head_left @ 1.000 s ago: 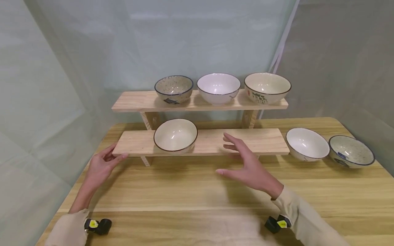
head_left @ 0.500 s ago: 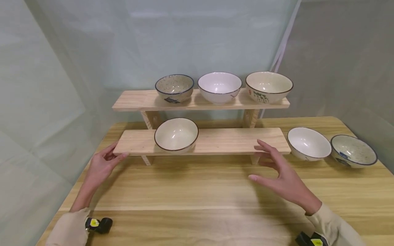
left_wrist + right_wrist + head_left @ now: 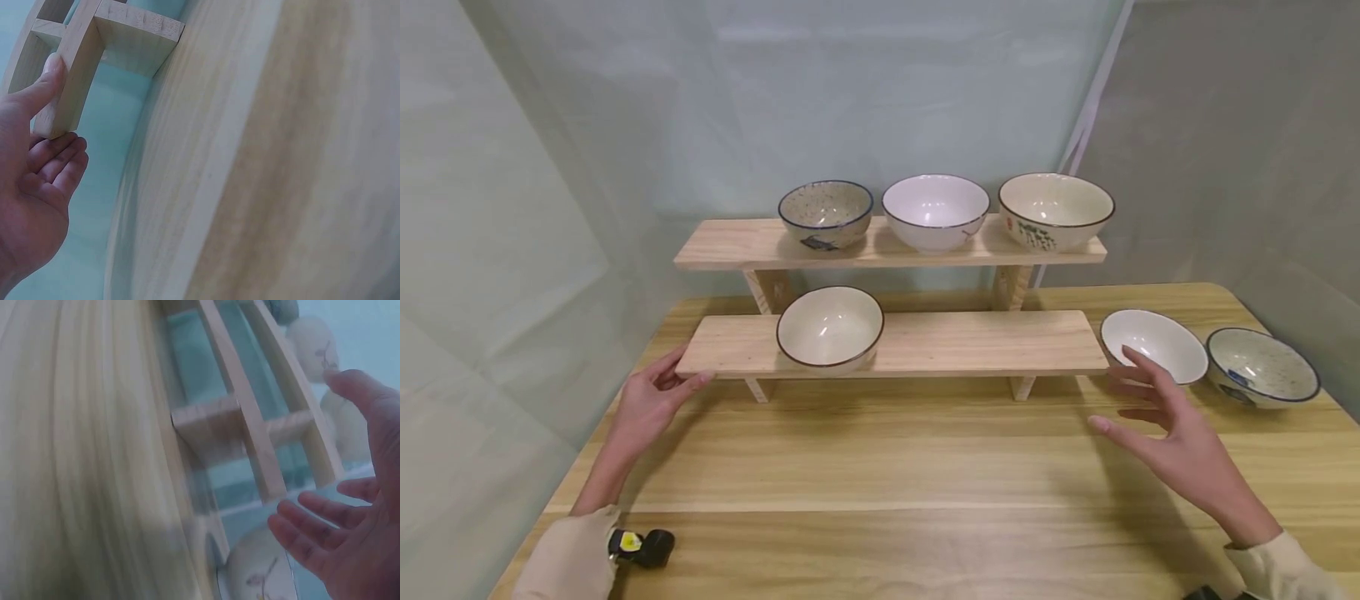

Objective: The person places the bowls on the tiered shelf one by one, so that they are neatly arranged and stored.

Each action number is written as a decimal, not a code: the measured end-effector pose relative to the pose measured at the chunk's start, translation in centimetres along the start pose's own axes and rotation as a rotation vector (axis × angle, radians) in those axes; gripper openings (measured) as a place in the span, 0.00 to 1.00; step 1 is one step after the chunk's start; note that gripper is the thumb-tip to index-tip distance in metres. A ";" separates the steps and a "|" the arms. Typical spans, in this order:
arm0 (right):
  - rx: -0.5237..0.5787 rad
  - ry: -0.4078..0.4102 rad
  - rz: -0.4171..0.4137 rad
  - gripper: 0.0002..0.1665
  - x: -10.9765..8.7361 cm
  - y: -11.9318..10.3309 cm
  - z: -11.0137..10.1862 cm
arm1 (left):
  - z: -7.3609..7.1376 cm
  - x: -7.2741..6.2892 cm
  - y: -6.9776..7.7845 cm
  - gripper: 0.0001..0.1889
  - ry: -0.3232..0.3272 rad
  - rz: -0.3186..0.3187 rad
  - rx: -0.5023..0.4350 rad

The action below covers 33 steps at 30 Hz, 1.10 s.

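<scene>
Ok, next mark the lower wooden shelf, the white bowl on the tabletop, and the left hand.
Lower wooden shelf (image 3: 928,343): head view, bare stretch of its top surface.
White tabletop bowl (image 3: 1165,337): head view, inside surface.
Left hand (image 3: 32,212): left wrist view, on the palm.

- 2 hands, one left hand (image 3: 647,408), one right hand (image 3: 1183,446)
- 3 bowls (image 3: 936,215) on the top board (image 3: 722,243), out beyond both hands
- 1 bowl (image 3: 830,327) on the lower board (image 3: 985,342), between the hands but closer to the left
- 2 more bowls (image 3: 1168,337) just beyond the right hand, so I get 6 altogether
- 2 boards total, yep
- 2 legs (image 3: 1021,388) showing under the lower one, one towards each hand
- 1 worktop (image 3: 850,483) below both hands
</scene>
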State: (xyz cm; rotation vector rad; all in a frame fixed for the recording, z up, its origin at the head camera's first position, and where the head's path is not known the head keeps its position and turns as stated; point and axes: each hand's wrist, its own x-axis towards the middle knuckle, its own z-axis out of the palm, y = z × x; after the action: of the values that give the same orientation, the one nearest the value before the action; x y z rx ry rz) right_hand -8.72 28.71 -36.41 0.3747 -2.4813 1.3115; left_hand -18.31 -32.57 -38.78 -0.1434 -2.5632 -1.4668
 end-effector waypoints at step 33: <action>-0.308 0.077 0.409 0.71 0.4 7.0 -5.3 | -0.1 0.0 -0.2 0.38 -0.002 -0.007 -0.004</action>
State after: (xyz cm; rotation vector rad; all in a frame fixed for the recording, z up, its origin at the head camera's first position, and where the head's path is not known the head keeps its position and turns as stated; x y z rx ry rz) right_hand -10.90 36.96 -38.71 -0.2638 -2.7255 1.0193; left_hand -18.36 -32.74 -38.93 -0.1364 -2.5658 -1.4746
